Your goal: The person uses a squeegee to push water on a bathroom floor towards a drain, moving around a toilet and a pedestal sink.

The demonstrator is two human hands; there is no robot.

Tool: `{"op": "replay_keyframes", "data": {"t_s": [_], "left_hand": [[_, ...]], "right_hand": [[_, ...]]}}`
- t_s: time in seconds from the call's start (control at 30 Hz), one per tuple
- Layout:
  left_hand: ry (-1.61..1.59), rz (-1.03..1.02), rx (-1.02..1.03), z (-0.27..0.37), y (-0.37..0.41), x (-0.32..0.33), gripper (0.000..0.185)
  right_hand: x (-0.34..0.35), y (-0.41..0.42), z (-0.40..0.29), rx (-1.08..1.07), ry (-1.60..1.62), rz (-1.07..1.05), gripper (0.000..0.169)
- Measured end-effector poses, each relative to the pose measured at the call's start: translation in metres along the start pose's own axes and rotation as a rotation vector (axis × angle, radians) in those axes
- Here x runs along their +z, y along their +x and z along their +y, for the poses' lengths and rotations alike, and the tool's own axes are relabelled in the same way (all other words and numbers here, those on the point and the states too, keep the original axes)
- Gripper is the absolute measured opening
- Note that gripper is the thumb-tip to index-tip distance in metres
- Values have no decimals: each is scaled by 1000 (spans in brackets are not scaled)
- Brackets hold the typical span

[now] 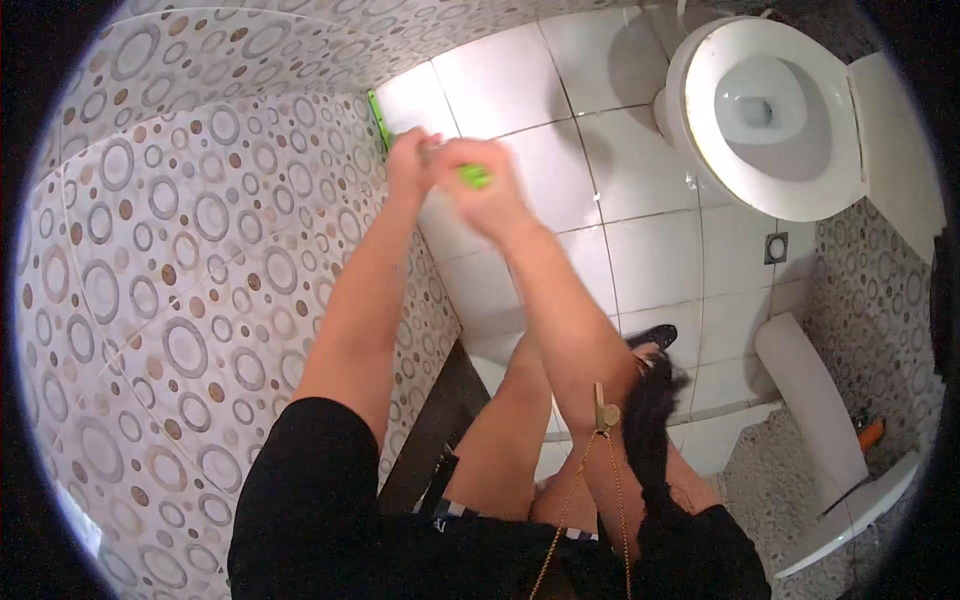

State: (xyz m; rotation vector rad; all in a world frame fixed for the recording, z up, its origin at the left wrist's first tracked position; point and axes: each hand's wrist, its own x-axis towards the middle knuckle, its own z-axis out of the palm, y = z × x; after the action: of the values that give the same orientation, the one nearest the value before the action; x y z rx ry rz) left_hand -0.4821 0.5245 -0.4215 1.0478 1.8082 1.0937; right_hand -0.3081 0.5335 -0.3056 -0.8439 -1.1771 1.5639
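Note:
My left hand (410, 166) and my right hand (484, 180) are both closed around the handle of a long-handled floor-cleaning tool. The handle's bright green end (475, 176) shows at my right hand, which is blurred. Beyond my left hand, the tool's narrow green head (379, 116) lies along the foot of the patterned wall, near the corner of the floor. Whether it is a squeegee or a brush cannot be made out. Most of the shaft is hidden by my hands. White floor tiles (517, 169) spread out below the hands.
A white toilet (694, 112) with its lid raised stands at the upper right. A square floor drain (776, 247) is set in the tiles below it. At the lower right are a sink pedestal (814, 397) and basin (851, 517). A dark slipper (656, 335) is on my foot.

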Motion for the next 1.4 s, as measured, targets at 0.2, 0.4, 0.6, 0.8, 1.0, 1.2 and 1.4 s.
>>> {"op": "replay_keyframes", "data": {"t_s": [0.2, 0.4, 0.6, 0.8, 1.0, 1.2, 1.4], "left_hand": [[801, -461, 219, 55, -52, 155, 9], [928, -982, 571, 116, -72, 189, 8], [1100, -946, 773, 131, 38, 217, 10], [1062, -788, 661, 61, -107, 247, 9], [806, -1035, 508, 120, -253, 271, 13], [380, -684, -85, 106, -267, 194, 16], [-257, -174, -412, -37, -193, 90, 10]], "right_hand": [[-117, -93, -65, 72, -102, 511, 15], [-113, -137, -121, -100, -165, 657, 13], [-127, -63, -72, -175, -365, 653, 10], [-142, -195, -71, 130, -114, 990, 18], [-178, -306, -172, 39, -367, 678, 15], [-164, -300, -145, 113, -54, 647, 16], [-116, -225, -110, 299, -334, 424, 9]]}}
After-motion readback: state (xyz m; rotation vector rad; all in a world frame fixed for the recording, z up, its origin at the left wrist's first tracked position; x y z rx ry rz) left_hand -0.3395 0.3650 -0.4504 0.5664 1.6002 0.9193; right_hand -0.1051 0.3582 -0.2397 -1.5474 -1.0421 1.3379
